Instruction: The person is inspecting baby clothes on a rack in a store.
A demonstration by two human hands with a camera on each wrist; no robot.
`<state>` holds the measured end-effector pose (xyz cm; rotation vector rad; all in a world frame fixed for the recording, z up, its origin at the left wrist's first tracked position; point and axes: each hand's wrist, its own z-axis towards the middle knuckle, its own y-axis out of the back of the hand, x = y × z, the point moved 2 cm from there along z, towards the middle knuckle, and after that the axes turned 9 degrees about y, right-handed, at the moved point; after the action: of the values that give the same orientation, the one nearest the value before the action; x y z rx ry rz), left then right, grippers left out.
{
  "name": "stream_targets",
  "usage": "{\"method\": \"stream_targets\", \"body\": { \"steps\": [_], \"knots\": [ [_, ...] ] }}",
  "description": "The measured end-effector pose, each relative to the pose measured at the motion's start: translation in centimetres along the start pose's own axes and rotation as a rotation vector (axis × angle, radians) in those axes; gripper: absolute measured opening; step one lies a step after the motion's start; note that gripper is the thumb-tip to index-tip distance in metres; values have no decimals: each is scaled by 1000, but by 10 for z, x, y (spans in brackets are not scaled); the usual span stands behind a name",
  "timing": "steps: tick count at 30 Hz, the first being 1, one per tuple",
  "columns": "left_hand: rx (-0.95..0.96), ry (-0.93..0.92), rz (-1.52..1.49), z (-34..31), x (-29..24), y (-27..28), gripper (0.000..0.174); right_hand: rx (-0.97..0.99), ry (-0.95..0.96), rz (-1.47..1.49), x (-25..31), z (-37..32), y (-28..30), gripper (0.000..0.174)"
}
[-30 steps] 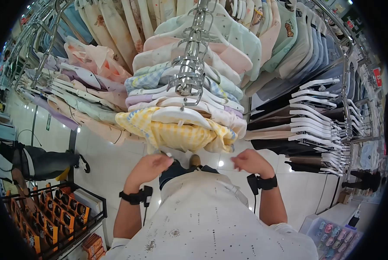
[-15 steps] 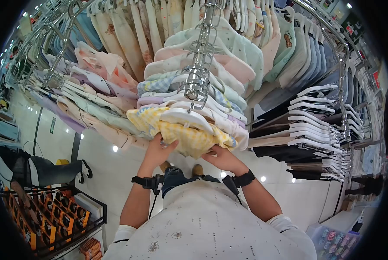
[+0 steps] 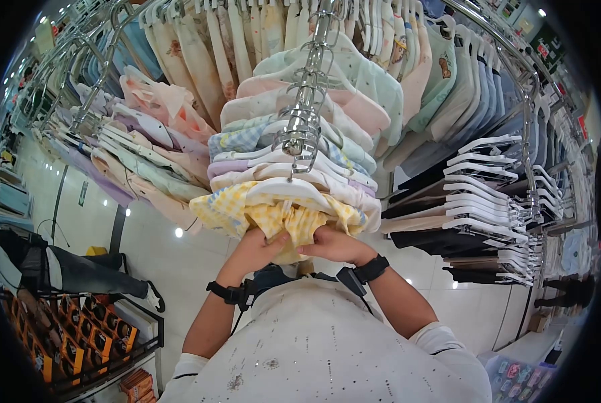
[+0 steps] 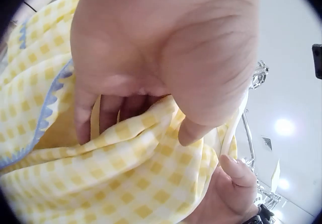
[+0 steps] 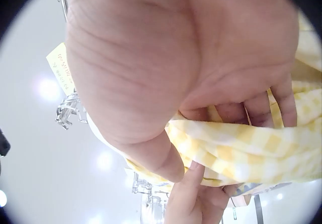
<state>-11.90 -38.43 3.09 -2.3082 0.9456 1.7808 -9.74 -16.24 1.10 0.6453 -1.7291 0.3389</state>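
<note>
Yellow checked garment: here it is (image 3: 299,221), at the near end of the middle row, its cloth bunched between two hands below the hanger; the left wrist view picks out a blue scalloped trim (image 4: 46,108) along an edge.
White hanger: it (image 3: 292,191) sits in the top of the garment, just under the front end of the chrome rail (image 3: 307,101).
Left hand: this one (image 3: 255,250) is closed on the cloth, fingers curled in behind the fold, thumb in front.
Right hand: and this one (image 3: 338,246) matches it, fingers behind a gathered fold, thumb on the near side; the two thumbs come close together.
Step in hand: looks like cloth-handling, both hands gripping the garment while it hangs.
Next move: whichever way it goes, it calls for a light, even hold, I'd judge; a hard pull could drag the cloth off the hanger's shoulders.
Behind it: pastel clothes (image 3: 246,111) packed close along the same rail.
Right side: a stack of white hangers (image 3: 475,200) with dark garments (image 3: 421,243) hanging from some.
Left side: someone in dark trousers (image 3: 95,272) by a black-rimmed basket (image 3: 158,329) of orange packs (image 3: 72,332), over pale floor tiles (image 3: 179,269).
</note>
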Motion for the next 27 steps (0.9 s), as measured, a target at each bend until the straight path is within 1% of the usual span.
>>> {"method": "stream_targets", "body": {
  "steps": [1, 2, 3, 4, 5, 6, 7, 8, 9, 10, 11, 12, 13, 14, 15, 16, 17, 18, 19, 20, 21, 22, 23, 24, 25, 26, 27],
  "knots": [
    [-19, -20, -17, -1, -2, -3, 30, 4, -34, -69, -1, 1, 1, 49],
    [-37, -40, -34, -3, -3, -5, 28, 6, -34, -67, -1, 1, 0, 49],
    [-39, -36, -34, -3, -5, -5, 28, -32, -19, -76, 0, 2, 0, 52],
    [-82, -23, 125, -4, -7, -4, 26, -68, -4, -84, 2, 2, -2, 54],
    [-124, -10, 284, -6, -10, -3, 25, -65, -4, -81, 4, 3, -4, 54],
    [-124, -8, 285, -9, -16, -4, 25, -57, -60, -137, 8, 5, -6, 50],
    [-143, -40, 437, -13, -26, -6, 25, -51, -116, -193, 13, 6, -7, 48],
    [-160, -73, 588, -15, -31, -7, 27, -54, -116, -192, 21, 7, -8, 48],
    [-156, -74, 589, -14, -28, -8, 27, -71, -14, -54, 31, 9, -9, 49],
    [-114, -83, 604, -10, -22, -9, 29, -87, 88, 83, 38, 9, -12, 50],
    [-72, -94, 620, -7, -17, -11, 32, -91, 87, 82, 32, 13, -15, 50],
    [-70, -100, 620, -5, -11, -11, 32, -154, 86, 60, 27, 18, -16, 53],
    [-50, -185, 514, -2, -9, -11, 35, -218, 88, 34, 24, 22, -16, 57],
    [-29, -268, 408, -1, -7, -10, 37, -223, 94, 28, 22, 23, -17, 57],
    [-33, -276, 410, -3, -9, -8, 37, -250, 89, 61, 31, 22, -18, 54],
    [41, -168, 396, -5, -9, -7, 39, -275, 83, 96, 37, 22, -19, 52],
    [115, -58, 380, -7, -7, -6, 40, -275, 86, 94, 28, 25, -20, 52],
    [111, -59, 381, -8, -5, -3, 40, -335, 58, 28, 10, 29, -19, 50],
    [180, -19, 114, -8, -1, 2, 40, -394, 32, -38, 5, 31, -18, 48],
    [246, 21, -153, -8, 4, 7, 41, -390, 36, -40, 1, 32, -20, 48],
    [241, 20, -154, -3, 15, 13, 41, -468, 139, 0, 2, 32, -21, 49],
    [269, 95, -314, 2, 28, 18, 41, -547, 237, 43, 5, 31, -21, 50],
    [298, 171, -476, 4, 41, 19, 43, -547, 231, 43, 6, 30, -22, 50],
    [300, 172, -482, 3, 36, 21, 43, -507, 146, 53, 9, 29, -22, 52],
    [268, 244, -599, 2, 25, 23, 44, -468, 62, 60, 14, 28, -23, 54],
    [235, 314, -716, 3, 19, 23, 45, -468, 59, 55, 23, 27, -25, 54],
    [239, 309, -720, 3, 18, 22, 45, -451, 78, 150, 33, 26, -28, 50]
  ]
}}
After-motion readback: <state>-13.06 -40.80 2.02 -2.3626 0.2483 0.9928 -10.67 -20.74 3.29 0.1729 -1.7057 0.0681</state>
